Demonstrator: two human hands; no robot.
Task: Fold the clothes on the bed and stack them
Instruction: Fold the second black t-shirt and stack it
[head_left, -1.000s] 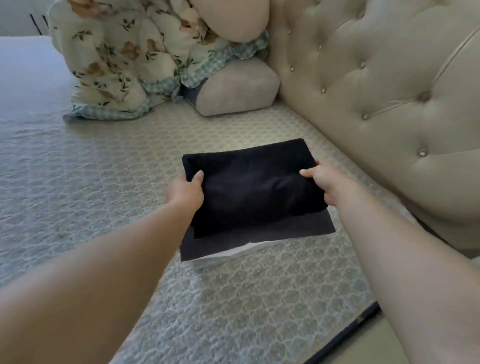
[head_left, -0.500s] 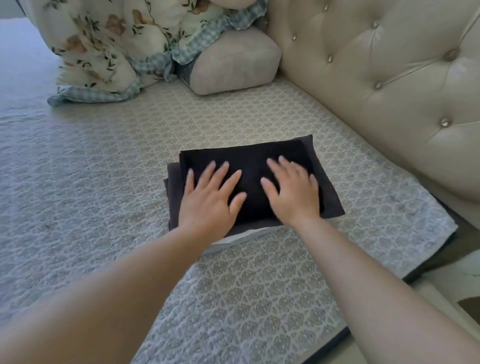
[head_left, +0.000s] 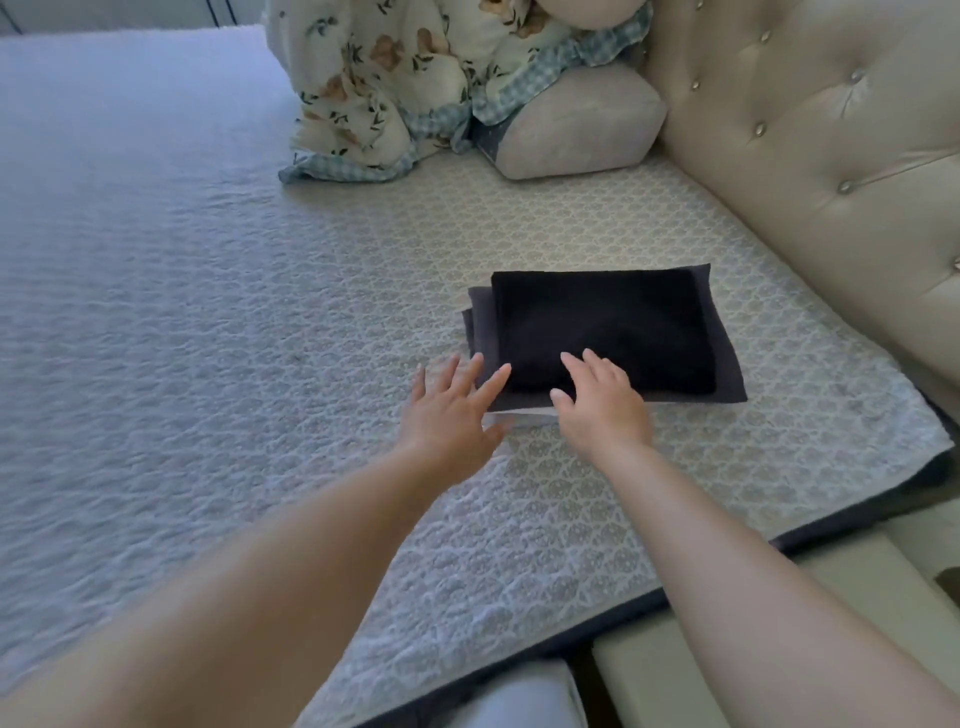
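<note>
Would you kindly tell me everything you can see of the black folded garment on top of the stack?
The black folded garment is a neat, roughly rectangular, slightly puffy bundle of soft, matte fabric. It lies flat on a wider dark grey folded piece, whose edges show at its left, right and near sides; a white layer peeks out beneath. The stack sits on the quilted bedspread near the tufted headboard. The right hand overlaps its near edge with straight fingers; contact is unclear. The left hand is just beside it.

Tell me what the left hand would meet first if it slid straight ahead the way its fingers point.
Probably the stack: the left hand points at its near left corner, fingertips already overlapping the dark edge.
</note>
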